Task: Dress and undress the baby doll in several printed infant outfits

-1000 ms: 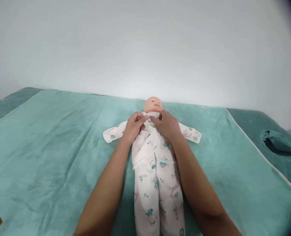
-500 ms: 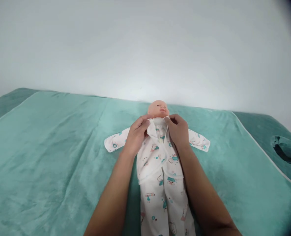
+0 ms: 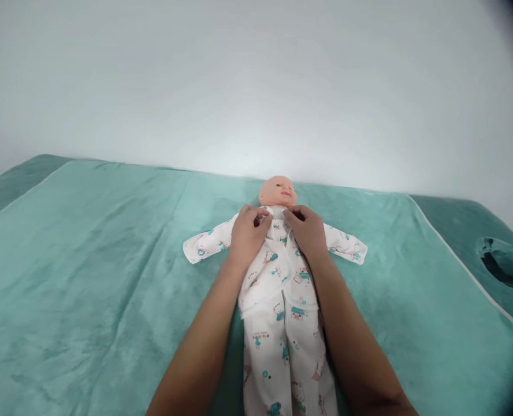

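Observation:
A baby doll (image 3: 278,192) lies on its back on a teal blanket (image 3: 109,260), head towards the wall, arms spread. It wears a white printed top (image 3: 278,271) and matching trousers (image 3: 282,352). My left hand (image 3: 248,234) rests on the doll's upper chest on the left, fingers curled and pinching the top's collar edge. On the right of the collar my right hand (image 3: 308,231) pinches the other edge. Both hands sit just below the doll's chin, almost touching each other.
The blanket covers a padded table with a white-piped edge (image 3: 456,260) on the right. A dark face opening (image 3: 499,260) in the table shows at far right. A plain pale wall (image 3: 256,86) stands behind.
Both hands have come down and pressed the collar flaps closer together on the doll's chest; half a second ago the flaps were held more apart and lifted. The view shifted slightly.

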`<action>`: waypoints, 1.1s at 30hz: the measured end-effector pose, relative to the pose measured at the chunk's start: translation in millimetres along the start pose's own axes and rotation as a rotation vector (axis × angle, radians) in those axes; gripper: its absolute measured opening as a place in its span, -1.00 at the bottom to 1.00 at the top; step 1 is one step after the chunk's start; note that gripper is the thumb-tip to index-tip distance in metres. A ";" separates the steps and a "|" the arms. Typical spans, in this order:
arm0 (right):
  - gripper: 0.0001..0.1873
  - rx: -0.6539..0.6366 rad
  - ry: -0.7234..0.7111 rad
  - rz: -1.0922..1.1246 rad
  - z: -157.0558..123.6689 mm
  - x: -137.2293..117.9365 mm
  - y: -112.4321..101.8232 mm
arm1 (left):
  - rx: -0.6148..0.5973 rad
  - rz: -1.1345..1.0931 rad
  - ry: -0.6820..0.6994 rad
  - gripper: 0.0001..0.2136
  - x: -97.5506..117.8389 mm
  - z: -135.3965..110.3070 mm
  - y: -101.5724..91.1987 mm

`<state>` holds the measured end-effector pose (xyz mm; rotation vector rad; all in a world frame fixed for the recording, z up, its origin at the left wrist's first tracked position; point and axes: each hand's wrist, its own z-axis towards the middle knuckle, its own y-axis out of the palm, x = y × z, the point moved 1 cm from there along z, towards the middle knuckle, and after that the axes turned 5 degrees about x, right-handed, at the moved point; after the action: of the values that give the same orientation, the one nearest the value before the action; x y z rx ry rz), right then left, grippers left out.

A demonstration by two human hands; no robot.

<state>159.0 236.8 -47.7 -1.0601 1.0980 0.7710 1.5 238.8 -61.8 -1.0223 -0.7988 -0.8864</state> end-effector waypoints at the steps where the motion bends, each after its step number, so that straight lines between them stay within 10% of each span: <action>1: -0.81 0.011 0.016 0.047 -0.3 1.7 0.1 | 0.006 -0.043 -0.021 -0.88 2.0 1.4 1.6; 11: -0.73 0.005 0.220 0.796 6.7 26.0 -5.0 | -0.042 -0.257 -0.251 -0.90 46.6 17.5 26.4; 33: -0.77 -0.024 -0.057 0.388 10.3 24.3 -5.2 | -0.107 -0.382 -0.299 -0.86 34.4 20.3 28.6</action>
<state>174.2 244.6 -68.4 -0.8483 1.2651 1.1174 38.9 257.2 -35.6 -1.1314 -1.2375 -1.1242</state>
